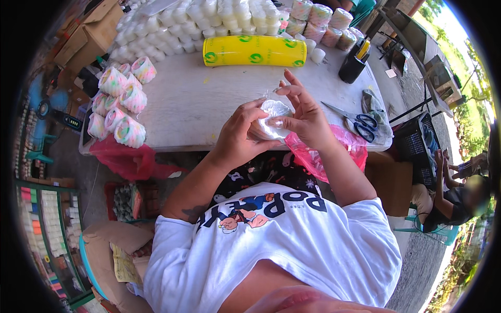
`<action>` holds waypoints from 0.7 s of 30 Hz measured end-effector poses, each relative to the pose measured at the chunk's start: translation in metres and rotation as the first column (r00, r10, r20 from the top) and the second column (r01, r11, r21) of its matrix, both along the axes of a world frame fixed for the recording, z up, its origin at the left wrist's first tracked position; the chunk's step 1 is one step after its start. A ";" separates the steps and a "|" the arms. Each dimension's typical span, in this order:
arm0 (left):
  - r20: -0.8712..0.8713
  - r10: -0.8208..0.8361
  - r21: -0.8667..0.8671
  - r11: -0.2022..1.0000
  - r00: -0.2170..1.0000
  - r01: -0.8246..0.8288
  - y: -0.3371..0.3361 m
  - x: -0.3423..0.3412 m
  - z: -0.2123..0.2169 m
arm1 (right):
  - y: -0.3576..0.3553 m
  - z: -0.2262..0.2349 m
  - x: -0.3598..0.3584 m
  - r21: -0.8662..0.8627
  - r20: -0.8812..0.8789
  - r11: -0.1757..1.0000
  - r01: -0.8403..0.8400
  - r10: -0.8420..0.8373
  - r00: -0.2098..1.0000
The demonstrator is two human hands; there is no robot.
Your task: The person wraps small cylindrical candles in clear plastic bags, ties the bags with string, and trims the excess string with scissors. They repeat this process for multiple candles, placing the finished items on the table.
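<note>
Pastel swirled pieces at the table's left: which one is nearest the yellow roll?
The back-right pastel piece: it has the smallest gap to the yellow roll, while the others lie farther left or lower.

A head-worn fisheye looks down closely on the hands (pixel 233 128).

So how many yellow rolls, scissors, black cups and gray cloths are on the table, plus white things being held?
Yellow roll: 1
Scissors: 1
Black cup: 1
Gray cloth: 1
Held white thing: 1
Total: 5
</note>
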State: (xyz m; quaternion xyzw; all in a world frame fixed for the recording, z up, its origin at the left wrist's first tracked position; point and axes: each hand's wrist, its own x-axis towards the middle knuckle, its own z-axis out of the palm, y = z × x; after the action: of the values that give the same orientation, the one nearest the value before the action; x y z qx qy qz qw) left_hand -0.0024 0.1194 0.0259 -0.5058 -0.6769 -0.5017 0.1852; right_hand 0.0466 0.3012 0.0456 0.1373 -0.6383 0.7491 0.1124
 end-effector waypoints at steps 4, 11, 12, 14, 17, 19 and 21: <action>-0.062 0.002 -0.033 0.999 0.998 -0.004 0.000 0.002 0.002 | 0.009 0.003 -0.007 -0.051 0.202 0.986 -0.156 0.163 0.966; -0.191 -0.047 0.066 0.996 0.980 0.061 0.002 -0.006 0.004 | 0.002 0.013 -0.008 -0.253 0.295 0.937 -0.240 0.311 0.904; -0.212 -0.045 0.072 0.996 0.976 0.062 0.002 -0.005 0.005 | 0.002 0.012 -0.009 -0.210 0.292 0.949 -0.233 0.288 0.912; -0.259 -0.039 0.083 0.995 0.965 0.063 0.001 -0.004 0.006 | 0.003 0.010 -0.013 -0.089 0.252 0.973 -0.213 0.229 0.940; -0.240 0.002 0.015 1.000 0.971 0.002 -0.005 -0.007 0.009 | 0.003 0.008 -0.016 0.039 0.198 0.995 -0.093 0.083 0.977; -0.336 0.048 -0.023 0.998 0.941 -0.059 -0.009 -0.009 0.008 | -0.002 0.008 -0.012 -0.009 0.254 0.997 0.071 -0.067 0.965; -0.412 0.075 -0.082 0.990 0.908 -0.118 -0.012 -0.009 0.006 | 0.001 0.004 0.003 0.004 0.298 0.999 0.046 -0.045 0.954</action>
State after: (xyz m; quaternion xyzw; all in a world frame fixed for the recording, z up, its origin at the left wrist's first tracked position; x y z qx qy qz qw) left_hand -0.0116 0.1074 0.0320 -0.5742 -0.6729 -0.3391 0.3202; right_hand 0.0500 0.3023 0.0499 0.0081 -0.6497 0.7595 0.0322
